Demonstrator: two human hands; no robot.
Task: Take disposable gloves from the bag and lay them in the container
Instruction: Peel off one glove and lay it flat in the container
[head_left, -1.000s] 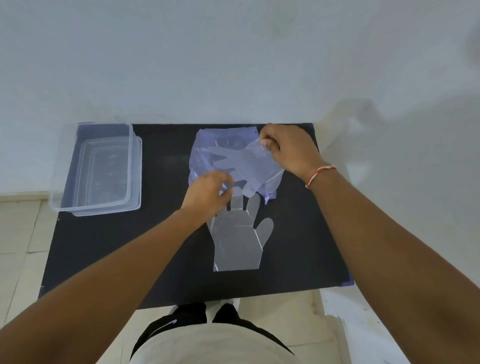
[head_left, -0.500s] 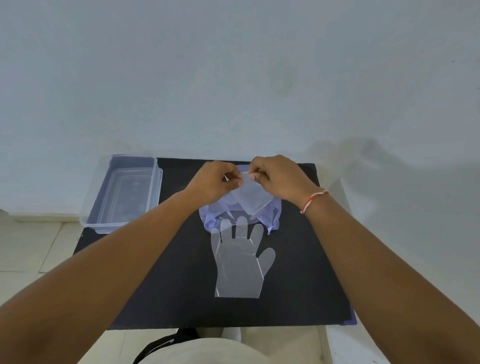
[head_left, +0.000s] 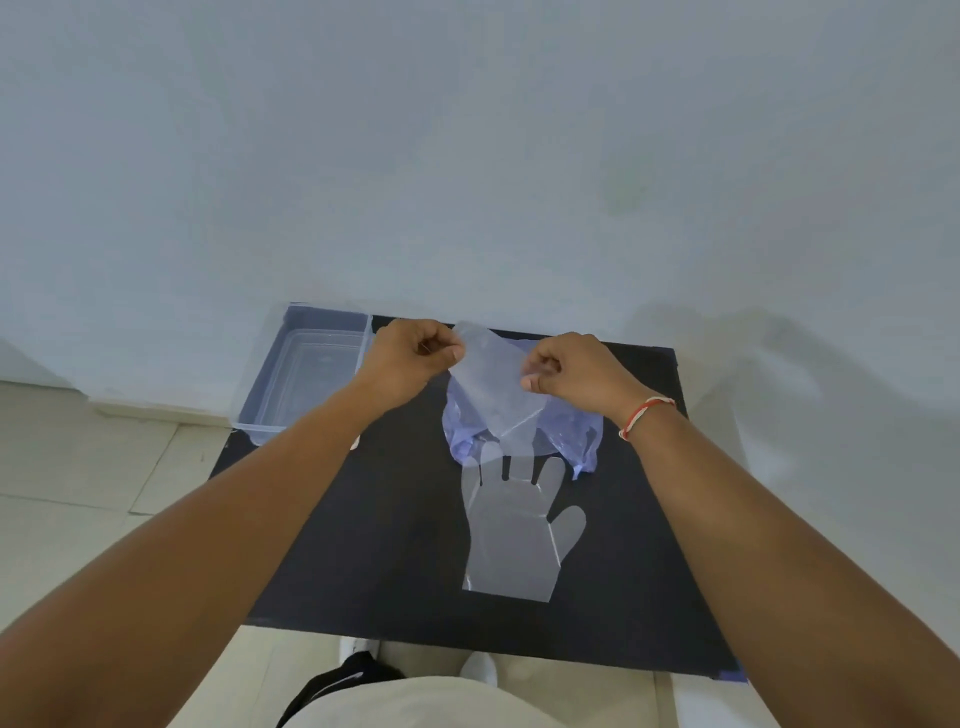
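A clear disposable glove (head_left: 493, 395) hangs in the air over the table, pinched at its upper edge by my left hand (head_left: 410, 358) and at its right side by my right hand (head_left: 569, 374). Under it lies the crumpled bluish plastic bag (head_left: 566, 439). A second clear glove (head_left: 514, 540) lies flat on the black tabletop (head_left: 363, 545), fingers pointing toward the bag. The clear plastic container (head_left: 306, 364) stands at the table's far left corner, partly hidden by my left arm; its inside looks bare.
A pale wall rises right behind the table. Tiled floor shows to the left and below the table's near edge. My legs and shoes (head_left: 478, 667) are under the front edge.
Both hands pulled the glove up out of the bag and spread apart, stretching it between them. The view tilted upward, so the table sits lower in the frame.
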